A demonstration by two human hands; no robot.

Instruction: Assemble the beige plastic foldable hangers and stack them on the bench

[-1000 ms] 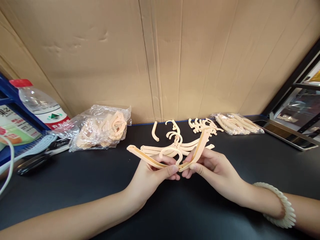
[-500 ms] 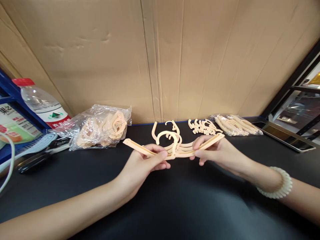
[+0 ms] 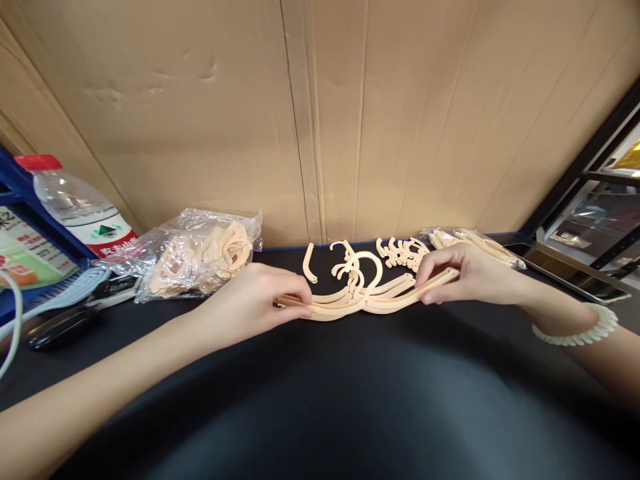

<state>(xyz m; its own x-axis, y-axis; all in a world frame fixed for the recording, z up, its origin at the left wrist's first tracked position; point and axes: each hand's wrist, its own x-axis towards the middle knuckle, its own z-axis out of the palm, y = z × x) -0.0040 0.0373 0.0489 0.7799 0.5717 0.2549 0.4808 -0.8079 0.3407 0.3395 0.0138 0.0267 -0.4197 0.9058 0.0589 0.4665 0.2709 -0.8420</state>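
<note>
A pale peach plastic hanger [image 3: 373,267] spans the space between my hands, its hook curving upward in the middle. My left hand [image 3: 265,293] pinches the end of its left arm between thumb and fingers. At the other end, my right hand [image 3: 453,270] is closed on the tip of the right arm. Several matching hangers [image 3: 395,285] lie on the black tabletop right behind and against it, their hooks overlapping. A single curved hanger arm [image 3: 309,263] rests behind them to the left.
Small hook pieces [image 3: 400,252] lie in a row at the back. Clear bags of hanger parts stand left [image 3: 200,257] and right [image 3: 470,241]. Far left are a red-capped bottle [image 3: 83,207], a hairbrush [image 3: 65,293] and a black-handled tool [image 3: 60,327]. A phone [image 3: 575,272] lies right.
The hanger has moved away from me and down onto the stack of hangers. My left hand slid outward to the left arm's end, and my right hand shifted slightly right.
</note>
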